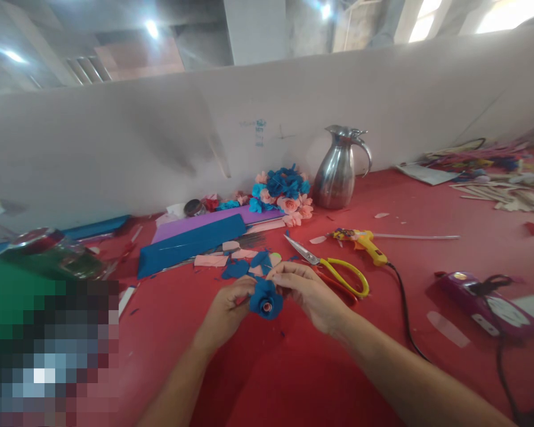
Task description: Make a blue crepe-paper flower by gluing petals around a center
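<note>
L hand (226, 308) fingers pinch blue paper flower (266, 298) | R hand (309, 292) fingers curl on petals | soft, rolled, pink core | red desk (293, 367)

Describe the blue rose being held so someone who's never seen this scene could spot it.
On the red table, look just left of the yellow-handled scissors. There the left hand and right hand pinch one blue paper rose. Unlike the bunched flowers by the steel jug, it is alone, with a pinkish centre.
</note>
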The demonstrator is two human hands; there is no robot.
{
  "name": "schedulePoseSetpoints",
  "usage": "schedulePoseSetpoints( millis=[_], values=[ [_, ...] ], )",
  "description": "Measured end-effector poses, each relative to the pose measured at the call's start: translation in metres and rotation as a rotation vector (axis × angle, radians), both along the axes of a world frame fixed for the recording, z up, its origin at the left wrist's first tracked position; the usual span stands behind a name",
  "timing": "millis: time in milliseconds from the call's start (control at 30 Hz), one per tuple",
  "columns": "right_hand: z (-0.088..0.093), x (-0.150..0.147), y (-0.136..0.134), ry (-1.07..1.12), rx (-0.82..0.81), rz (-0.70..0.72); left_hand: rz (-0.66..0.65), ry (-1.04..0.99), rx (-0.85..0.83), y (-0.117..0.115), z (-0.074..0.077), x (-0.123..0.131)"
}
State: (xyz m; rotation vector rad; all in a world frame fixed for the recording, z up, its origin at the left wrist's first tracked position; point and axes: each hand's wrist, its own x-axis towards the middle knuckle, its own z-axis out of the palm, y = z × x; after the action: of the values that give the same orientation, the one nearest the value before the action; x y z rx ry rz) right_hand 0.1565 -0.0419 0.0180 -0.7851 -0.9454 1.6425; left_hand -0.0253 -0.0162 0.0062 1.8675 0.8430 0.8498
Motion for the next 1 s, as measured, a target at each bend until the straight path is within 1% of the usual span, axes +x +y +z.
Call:
schedulePoseSetpoints(
  millis=[67, 200, 400, 500, 600, 667, 733, 833, 933, 1000],
  values=[
    [0.001, 0.001, 0.000, -0.022, 0.024, 0.010, 0.022, -0.002, -0.011, 0.000, 0.000, 0.000],
    [0.003, 0.002, -0.001, -0.057, 0.055, -0.023, 0.043, -0.030, -0.030, 0.001, 0.001, -0.001],
    [0.002, 0.003, -0.001, -0.024, 0.030, 0.045, 0.028, -0.059, -0.044, 0.001, 0.002, -0.001],
    [0.002, 0.002, 0.000, 0.001, 0.009, 0.038, 0.030, -0.061, -0.056, 0.000, 0.002, -0.001],
    [0.001, 0.001, 0.001, -0.001, -0.019, -0.003, 0.071, -0.091, -0.062, 0.000, 0.000, -0.001],
    [-0.001, 0.000, 0.002, -0.047, -0.023, -0.030, 0.142, -0.163, -0.079, 0.000, -0.003, -0.001],
    [-0.006, -0.002, 0.003, -0.140, 0.010, -0.063, 0.234, -0.267, -0.141, 0.000, -0.006, 0.000],
    [-0.016, -0.008, 0.003, -0.303, 0.115, -0.076, 0.337, -0.478, -0.314, -0.004, -0.010, 0.005],
    [-0.025, -0.015, 0.001, -0.434, 0.228, -0.032, 0.359, -0.667, -0.525, -0.011, -0.010, 0.013],
    [-0.027, -0.018, -0.001, -0.495, 0.270, -0.013, 0.324, -0.730, -0.635, -0.015, -0.009, 0.019]
  ],
)
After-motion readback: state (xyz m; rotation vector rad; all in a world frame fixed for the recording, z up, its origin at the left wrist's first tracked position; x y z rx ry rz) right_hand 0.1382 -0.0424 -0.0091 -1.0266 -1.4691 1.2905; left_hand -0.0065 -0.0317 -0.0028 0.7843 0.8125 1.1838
